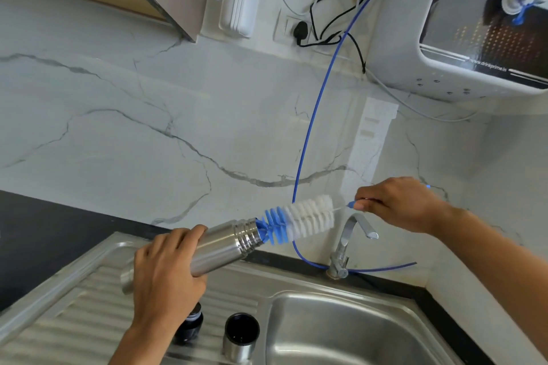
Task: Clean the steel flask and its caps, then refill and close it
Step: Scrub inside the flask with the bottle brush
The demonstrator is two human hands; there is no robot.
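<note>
My left hand (166,270) grips the steel flask (225,243) tilted above the sink's drainboard (89,290), two caps (240,335) standing below, brush (296,221) tip at its mouth, handle pinched by my right hand (397,204) near the tap (350,243).

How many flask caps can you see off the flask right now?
2. The steel cup cap stands open-side up on the drainboard left of the basin. The black stopper sits just left of it, partly hidden behind the left hand.
</note>
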